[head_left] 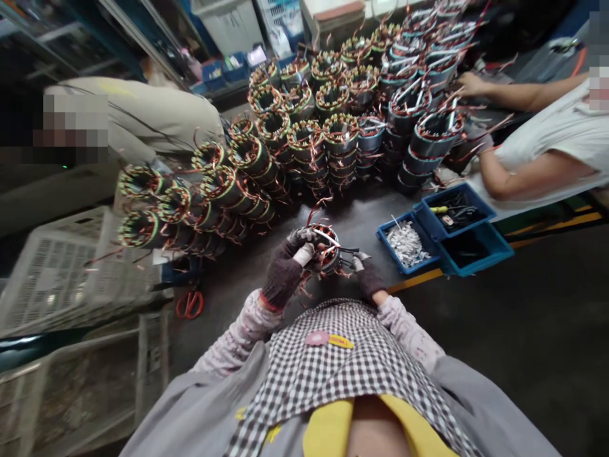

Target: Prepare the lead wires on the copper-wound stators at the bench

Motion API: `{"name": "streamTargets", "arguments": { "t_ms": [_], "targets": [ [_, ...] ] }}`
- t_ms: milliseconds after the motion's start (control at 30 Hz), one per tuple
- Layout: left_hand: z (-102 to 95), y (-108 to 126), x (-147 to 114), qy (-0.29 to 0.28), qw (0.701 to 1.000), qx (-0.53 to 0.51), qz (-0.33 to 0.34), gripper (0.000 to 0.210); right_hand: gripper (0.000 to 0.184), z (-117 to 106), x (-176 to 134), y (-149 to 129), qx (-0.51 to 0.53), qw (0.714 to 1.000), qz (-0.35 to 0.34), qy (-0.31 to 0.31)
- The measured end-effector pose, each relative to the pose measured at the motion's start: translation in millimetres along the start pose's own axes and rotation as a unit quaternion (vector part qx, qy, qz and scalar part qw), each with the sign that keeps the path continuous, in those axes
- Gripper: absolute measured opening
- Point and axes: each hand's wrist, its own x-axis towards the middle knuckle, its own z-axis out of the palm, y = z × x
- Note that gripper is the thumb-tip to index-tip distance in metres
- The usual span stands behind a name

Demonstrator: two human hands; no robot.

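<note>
A motor stator [329, 260] with copper windings and a white sleeve across its top is on the dark table in front of me. My left hand [288, 263], in a dark glove with bare or taped fingertips, is closed on the stator's left side. On the other side my right hand [367, 274], gloved alike, has its fingers pinched together by black-sleeved wire leads [350, 250] that stick out from the stator. The fingertips seem to hold one of these leads, though the contact is small and blurred. Loose copper ends stand up behind the stator.
Stacked stators [304, 136] fill the table's far side. To the right are blue bins, one with white sleeves [406, 244], another with black parts [457, 209]. Orange-handled scissors [189, 304] lie left, near plastic crates [71, 273]. Co-workers sit left and right; one's hand [471, 84] touches the stacks.
</note>
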Motion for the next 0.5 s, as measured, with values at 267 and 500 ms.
{"name": "streamTargets", "arguments": {
  "t_ms": [267,500],
  "targets": [
    [41.9,14,-16,-0.056,0.997,0.004,0.046,0.041,0.035,-49,-54,-132,0.052,0.96,-0.239,-0.135],
    [3.2,9,16,0.166,0.973,-0.008,0.161,0.04,0.036,-148,-22,-95,0.015,0.978,-0.102,0.179]
  ]
}}
